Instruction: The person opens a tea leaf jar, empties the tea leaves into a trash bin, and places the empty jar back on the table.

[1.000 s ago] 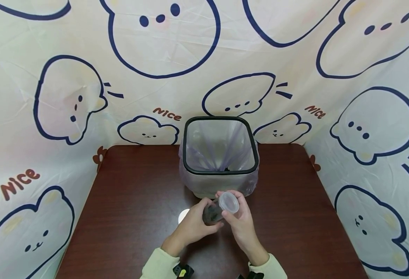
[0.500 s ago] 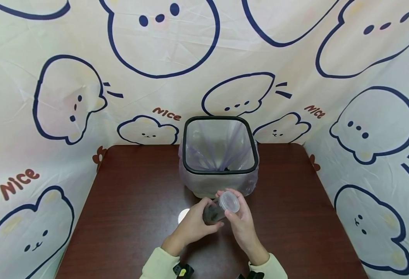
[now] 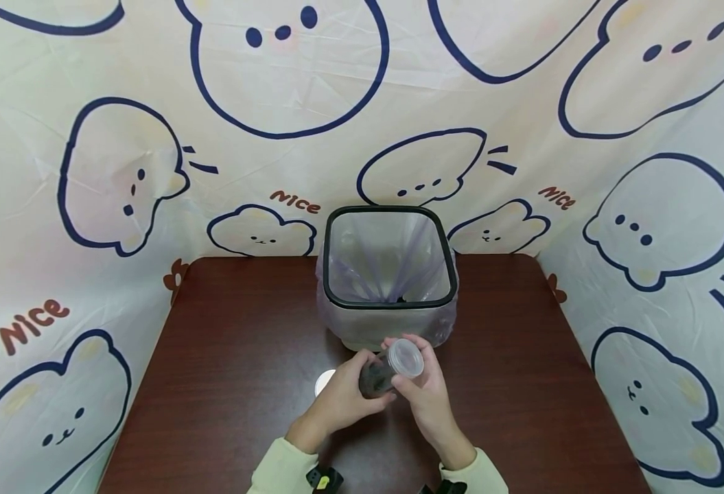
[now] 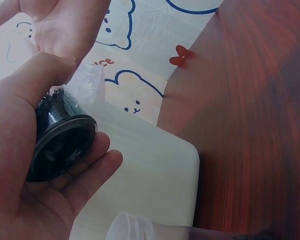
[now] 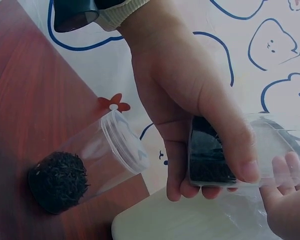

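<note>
A clear jar (image 3: 376, 379) with dark shredded contents, resembling loose tea leaves, is tilted between both hands in front of the bin. My left hand (image 3: 342, 400) grips its dark lower end, thumb on the near side and fingers around the far side. My right hand (image 3: 431, 394) holds the upper end by the translucent lid (image 3: 407, 358), its thumb at the lid's edge. In the right wrist view, another lidded jar (image 5: 62, 180) stands on the table with similar dark shreds at its bottom. Its pale lid (image 3: 323, 381) peeks out beside my left hand.
A light-coloured bin (image 3: 392, 328) with a black rim and a purple liner bag stands just beyond the hands. A small dark bit (image 3: 401, 299) shows inside. Patterned cloth (image 3: 263, 165) hangs behind and beside the dark brown table (image 3: 226, 384).
My right thumb slides slightly up and then back at the lid's edge. The jar and left hand stay nearly still.
</note>
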Available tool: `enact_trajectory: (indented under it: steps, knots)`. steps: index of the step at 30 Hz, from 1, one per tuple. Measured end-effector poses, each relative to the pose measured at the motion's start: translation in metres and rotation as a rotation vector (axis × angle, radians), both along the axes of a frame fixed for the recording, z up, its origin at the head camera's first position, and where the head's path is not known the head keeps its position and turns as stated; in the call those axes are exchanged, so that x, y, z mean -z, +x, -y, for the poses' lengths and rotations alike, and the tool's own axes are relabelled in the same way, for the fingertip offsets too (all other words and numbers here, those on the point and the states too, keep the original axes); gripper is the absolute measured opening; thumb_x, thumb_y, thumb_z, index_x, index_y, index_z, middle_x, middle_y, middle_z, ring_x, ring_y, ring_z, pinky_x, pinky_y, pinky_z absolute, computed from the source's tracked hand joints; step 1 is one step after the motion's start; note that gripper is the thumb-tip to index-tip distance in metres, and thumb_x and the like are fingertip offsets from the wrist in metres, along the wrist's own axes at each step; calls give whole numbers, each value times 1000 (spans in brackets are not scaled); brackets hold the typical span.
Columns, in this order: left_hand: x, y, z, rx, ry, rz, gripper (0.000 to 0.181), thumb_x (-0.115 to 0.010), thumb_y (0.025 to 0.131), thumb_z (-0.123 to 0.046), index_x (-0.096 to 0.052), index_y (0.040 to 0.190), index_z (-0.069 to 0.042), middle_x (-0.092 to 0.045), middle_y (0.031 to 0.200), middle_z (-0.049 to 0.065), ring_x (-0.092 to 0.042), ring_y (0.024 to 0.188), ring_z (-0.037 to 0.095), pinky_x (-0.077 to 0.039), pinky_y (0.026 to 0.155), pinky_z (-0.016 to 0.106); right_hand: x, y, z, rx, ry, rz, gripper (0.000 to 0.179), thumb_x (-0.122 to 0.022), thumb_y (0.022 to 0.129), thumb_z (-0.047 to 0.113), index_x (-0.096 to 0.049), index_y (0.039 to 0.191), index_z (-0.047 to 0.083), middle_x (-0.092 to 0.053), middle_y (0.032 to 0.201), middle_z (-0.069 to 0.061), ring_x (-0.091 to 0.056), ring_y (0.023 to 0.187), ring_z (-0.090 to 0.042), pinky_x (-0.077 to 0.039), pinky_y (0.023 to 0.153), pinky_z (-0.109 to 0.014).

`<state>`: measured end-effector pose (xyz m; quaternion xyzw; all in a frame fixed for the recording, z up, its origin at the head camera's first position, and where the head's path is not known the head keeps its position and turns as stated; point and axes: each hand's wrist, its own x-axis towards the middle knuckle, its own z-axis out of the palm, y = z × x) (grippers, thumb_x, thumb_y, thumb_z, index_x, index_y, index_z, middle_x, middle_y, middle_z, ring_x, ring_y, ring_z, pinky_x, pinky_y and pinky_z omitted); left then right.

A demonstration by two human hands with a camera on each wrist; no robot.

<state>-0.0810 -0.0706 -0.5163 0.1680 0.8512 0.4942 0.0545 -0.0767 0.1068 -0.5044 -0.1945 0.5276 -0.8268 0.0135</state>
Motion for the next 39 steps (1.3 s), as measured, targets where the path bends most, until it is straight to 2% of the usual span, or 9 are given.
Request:
enact_trajectory:
  steps: [5, 12, 17, 21, 28, 34, 39]
  knots:
    - [-1, 1, 0, 0, 6, 3, 49, -87, 80, -28, -55, 115, -15, -64, 113, -2, -61, 101, 13, -53, 92, 39, -2, 1, 2, 12, -6, 18, 50, -74, 93, 11, -44, 133, 7, -64, 132, -6, -60, 125, -19, -41, 109, -30]
    - [-1, 2, 1, -3, 11, 1, 48, -87, 81, -27, -55, 114, -16, -64, 111, -3, -61, 99, 12, -52, 90, 36, -4, 2, 2, 10, 5, 31, 47, -74, 93, 9, -46, 131, 10, -65, 132, -6, -59, 125, -19, -42, 108, -30]
    - [0, 1, 1, 5, 20, 6, 48, -87, 81, -28, -55, 115, -16, -64, 112, -3, -61, 99, 12, -52, 91, 36, -4, 1, 2, -4, -4, 6, 44, -71, 95, 7, -48, 133, 7, -64, 132, -7, -59, 126, -19, -42, 108, -30]
    - [0, 2, 1, 13, 23, 16, 49, -87, 81, -29, -55, 116, -16, -64, 113, -3, -61, 100, 13, -53, 92, 37, -4, 1, 1, -16, -16, -4, 43, -65, 96, 0, -48, 135, 3, -64, 133, -8, -58, 127, -20, -41, 109, -30]
    - [1, 1, 1, 17, 18, 12, 49, -86, 81, -30, -54, 117, -16, -64, 114, -2, -61, 101, 13, -53, 92, 37, -1, 1, -1, -22, 2, -1, 55, -62, 96, -4, -35, 143, -12, -62, 136, -7, -57, 128, -18, -40, 109, -29]
    - [1, 2, 1, 15, 23, 7, 49, -86, 81, -28, -54, 116, -16, -64, 113, -3, -62, 100, 13, -53, 92, 36, 2, 1, -1, 0, 12, 10, 69, -70, 94, 3, -27, 146, -12, -62, 136, -5, -56, 128, -16, -42, 108, -27]
    - [0, 2, 0, 13, 26, -5, 47, -86, 81, -27, -55, 114, -16, -64, 111, -3, -62, 99, 12, -53, 91, 35, 2, 1, 0, 5, -6, 8, 57, -72, 93, 3, -37, 138, -4, -63, 134, -6, -58, 127, -19, -42, 108, -29]
